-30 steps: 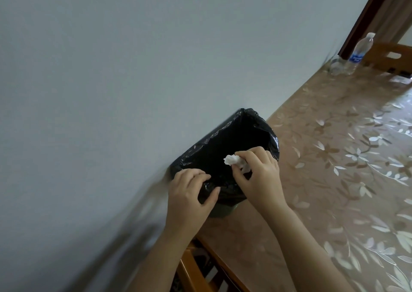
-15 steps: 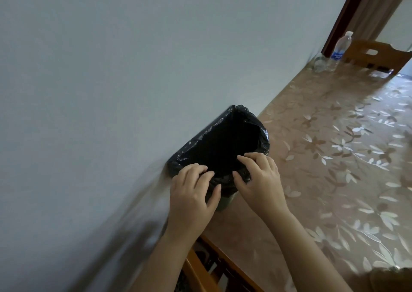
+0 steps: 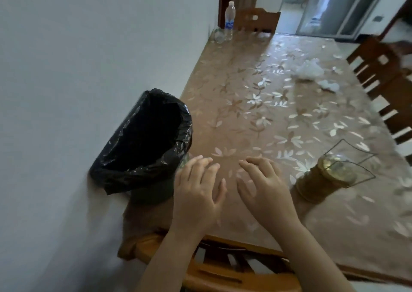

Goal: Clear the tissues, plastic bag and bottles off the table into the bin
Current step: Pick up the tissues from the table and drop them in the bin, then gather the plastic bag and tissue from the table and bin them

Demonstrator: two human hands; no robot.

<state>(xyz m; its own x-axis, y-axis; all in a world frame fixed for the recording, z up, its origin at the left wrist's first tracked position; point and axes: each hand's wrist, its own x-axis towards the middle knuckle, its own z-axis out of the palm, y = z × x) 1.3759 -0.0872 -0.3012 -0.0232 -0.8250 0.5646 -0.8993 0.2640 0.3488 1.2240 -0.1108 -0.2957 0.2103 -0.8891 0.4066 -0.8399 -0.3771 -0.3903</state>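
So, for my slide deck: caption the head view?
Both empty hands hover beside the lined bin; tissues, bag, bottle remain.

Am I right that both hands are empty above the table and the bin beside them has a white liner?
Not quite: the head view shows the bin has a black liner. The rest holds: the left hand and right hand are both empty above the table.

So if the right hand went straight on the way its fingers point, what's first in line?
Probably nothing soon: the right hand points up-left across bare table; the clear bottle at the far end may lie roughly on that line.
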